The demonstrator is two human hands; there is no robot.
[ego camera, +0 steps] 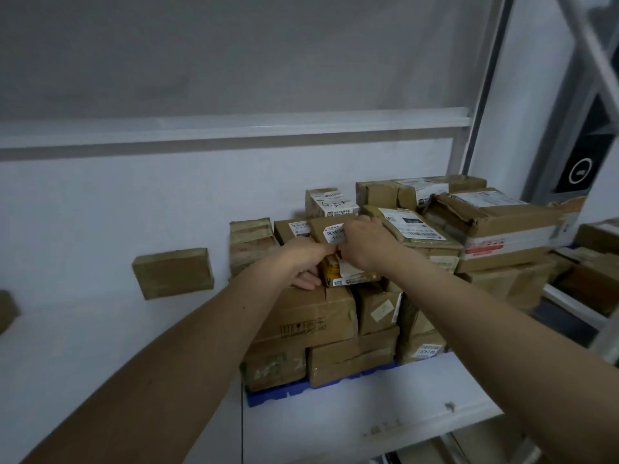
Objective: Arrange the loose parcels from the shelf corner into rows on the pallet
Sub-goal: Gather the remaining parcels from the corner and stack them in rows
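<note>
Brown cardboard parcels [331, 316] sit stacked in rows on a blue pallet [268, 395], whose front edge shows beneath the bottom row. At the top of the stack both hands meet on one small parcel [330, 231] with a white barcode label. The left hand [303, 259] curls its fingers round the parcel's left lower edge, fingertips resting on the larger box below. The right hand [363, 242] grips its right side, fingers bent over the top.
</note>
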